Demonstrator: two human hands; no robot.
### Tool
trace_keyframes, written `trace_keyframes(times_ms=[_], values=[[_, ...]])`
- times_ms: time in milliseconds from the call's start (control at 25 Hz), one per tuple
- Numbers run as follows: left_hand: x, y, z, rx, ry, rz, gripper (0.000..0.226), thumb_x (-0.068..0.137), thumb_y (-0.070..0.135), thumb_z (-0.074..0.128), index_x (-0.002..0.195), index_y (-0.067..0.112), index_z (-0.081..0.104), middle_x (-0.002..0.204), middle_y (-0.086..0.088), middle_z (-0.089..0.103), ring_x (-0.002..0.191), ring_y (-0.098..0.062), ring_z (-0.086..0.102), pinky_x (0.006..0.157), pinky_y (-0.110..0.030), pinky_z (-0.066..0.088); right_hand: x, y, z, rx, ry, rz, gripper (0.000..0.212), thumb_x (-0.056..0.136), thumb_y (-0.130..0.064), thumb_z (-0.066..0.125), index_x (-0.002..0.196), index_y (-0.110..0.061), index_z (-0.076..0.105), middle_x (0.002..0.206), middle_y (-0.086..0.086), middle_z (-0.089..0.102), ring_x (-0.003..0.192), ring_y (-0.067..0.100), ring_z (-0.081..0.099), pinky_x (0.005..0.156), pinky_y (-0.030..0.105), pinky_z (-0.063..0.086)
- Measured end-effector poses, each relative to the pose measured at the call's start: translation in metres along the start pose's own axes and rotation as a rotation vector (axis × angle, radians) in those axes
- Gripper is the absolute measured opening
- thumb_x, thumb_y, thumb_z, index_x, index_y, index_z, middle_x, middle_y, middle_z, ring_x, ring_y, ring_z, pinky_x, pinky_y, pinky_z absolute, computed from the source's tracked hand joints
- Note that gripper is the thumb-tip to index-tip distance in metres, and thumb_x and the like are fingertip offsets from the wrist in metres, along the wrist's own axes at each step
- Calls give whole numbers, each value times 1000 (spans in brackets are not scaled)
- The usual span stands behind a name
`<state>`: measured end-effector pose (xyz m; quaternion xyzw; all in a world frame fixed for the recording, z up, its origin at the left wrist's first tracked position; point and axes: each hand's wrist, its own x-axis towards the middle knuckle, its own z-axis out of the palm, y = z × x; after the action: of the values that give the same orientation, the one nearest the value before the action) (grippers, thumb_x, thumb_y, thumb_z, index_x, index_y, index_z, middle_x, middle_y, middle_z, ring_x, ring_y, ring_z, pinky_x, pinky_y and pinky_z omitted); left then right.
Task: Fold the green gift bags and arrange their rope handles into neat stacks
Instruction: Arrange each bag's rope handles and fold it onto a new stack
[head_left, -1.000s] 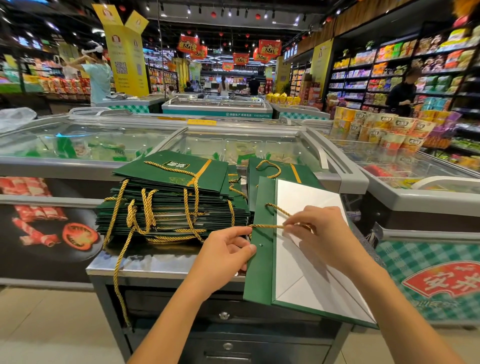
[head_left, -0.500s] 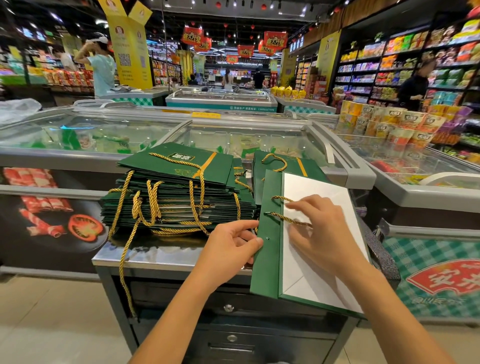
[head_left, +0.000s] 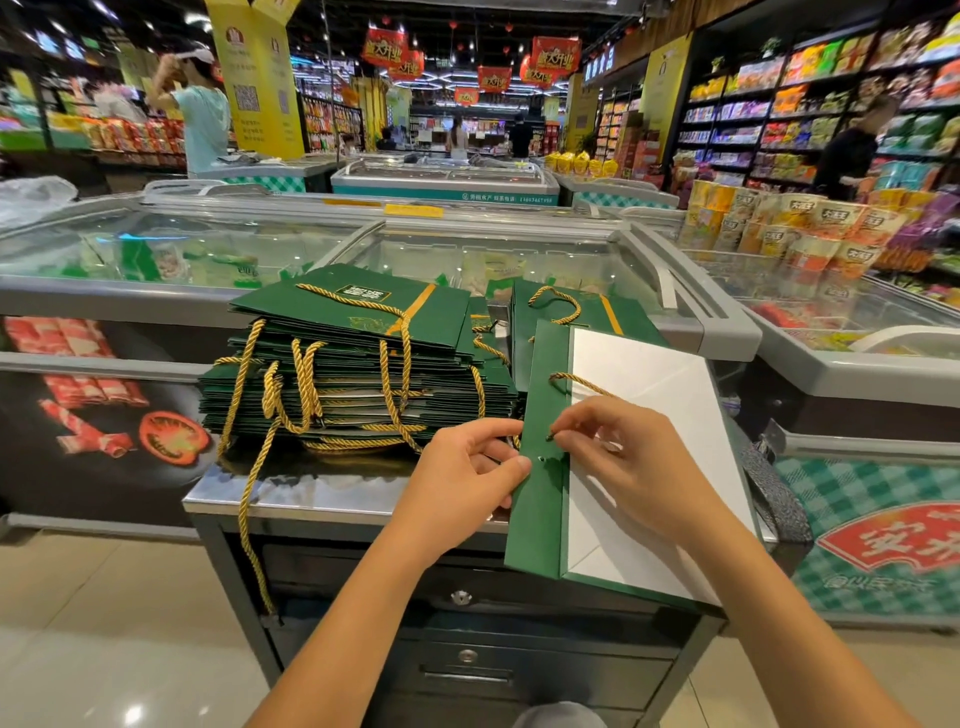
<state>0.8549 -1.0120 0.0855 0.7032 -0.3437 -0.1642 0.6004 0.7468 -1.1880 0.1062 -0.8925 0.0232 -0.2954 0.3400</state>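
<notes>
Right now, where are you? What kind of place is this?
Most likely a supermarket: glass-topped chest freezers stand in rows, shelves of packaged snacks line the right side, and red banners hang overhead.

Logged two bare hands, left hand (head_left: 462, 478) and right hand (head_left: 623, 467). Noted slim fingers, nails short and plain where visible. Followed left forearm (head_left: 353, 613) and right forearm (head_left: 779, 597) down to the bottom frame edge, both bare along the whole visible length, smooth and slender. Spotted grey patch (head_left: 558, 716), rounded and soft-looking, at the bottom edge between the forearms. Looked like fabric; could not tell which garment or body part.
</notes>
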Motion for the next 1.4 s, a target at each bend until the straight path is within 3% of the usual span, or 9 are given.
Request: trace_keyframes(times_ms=[280, 440, 520, 800, 960, 1040, 1120, 1280, 1400], values=[[-3, 3, -2, -40, -49, 8, 39, 97, 11, 62, 135, 24, 62, 94, -3, 75, 81, -19, 73, 69, -28, 57, -11, 5, 5, 242, 60, 32, 18, 86, 3, 73, 90, -14, 77, 89, -4, 73, 90, 16, 68, 78, 20, 55], [-2, 4, -7, -95, -107, -8, 48, 100, -2, 47, 138, 24, 61, 101, -14, 72, 73, -16, 67, 72, -28, 58, -12, 6, 5, 231, 49, 7, 17, 85, 4, 74, 89, -12, 78, 91, -1, 74, 92, 18, 69, 79, 22, 57], [-3, 4, -7, -96, -123, 5, 49, 99, -4, 49, 139, 23, 60, 95, -6, 72, 74, -16, 67, 71, -27, 58, -14, 7, 4, 218, 51, -13, 18, 84, 5, 75, 89, -12, 79, 91, 0, 74, 91, 18, 68, 78, 21, 56], [-4, 4, -8, 23, -122, 63, 47, 99, 17, 61, 142, 36, 56, 106, -7, 68, 70, -13, 67, 71, -24, 57, -14, 11, 4, 191, 24, -118, 20, 87, 0, 73, 96, -16, 80, 94, -4, 74, 94, 20, 69, 78, 22, 57], [-6, 6, -3, 58, -99, 101, 47, 98, 23, 63, 142, 38, 55, 104, -13, 61, 71, -40, 61, 59, -31, 55, -13, 12, 4, 161, 14, -185, 25, 88, -4, 72, 109, -17, 77, 93, 1, 71, 91, 19, 67, 78, 17, 52], [-6, 4, 0, 90, -81, 127, 46, 98, 26, 64, 140, 42, 55, 103, -15, 59, 72, -48, 57, 66, -52, 54, -13, 16, 7, 84, -9, -224, 35, 93, -6, 70, 122, -26, 72, 89, -1, 65, 88, 19, 62, 76, 20, 48], [-6, 1, 1, 93, -71, 142, 46, 97, 27, 65, 138, 44, 56, 103, -16, 59, 72, -50, 57, 69, -56, 55, -11, 20, 9, 0, -40, -254, 37, 94, -11, 66, 125, -31, 71, 88, -2, 59, 87, 21, 58, 74, 28, 46], [-7, -2, 0, 114, -69, 144, 38, 94, 31, 68, 130, 42, 62, 98, -26, 59, 69, -46, 58, 70, -53, 56, -11, 19, 10, -20, -20, -272, 35, 89, 5, 71, 107, -26, 70, 94, 0, 64, 91, 17, 60, 76, 28, 47], [-6, -3, 4, 133, -50, 144, 20, 94, 28, 67, 111, 38, 68, 83, -13, 57, 61, -39, 55, 60, -40, 51, -11, 16, 10, -36, -17, -280, 29, 88, 3, 71, 105, -20, 72, 97, -2, 66, 95, 18, 61, 78, 30, 49]])
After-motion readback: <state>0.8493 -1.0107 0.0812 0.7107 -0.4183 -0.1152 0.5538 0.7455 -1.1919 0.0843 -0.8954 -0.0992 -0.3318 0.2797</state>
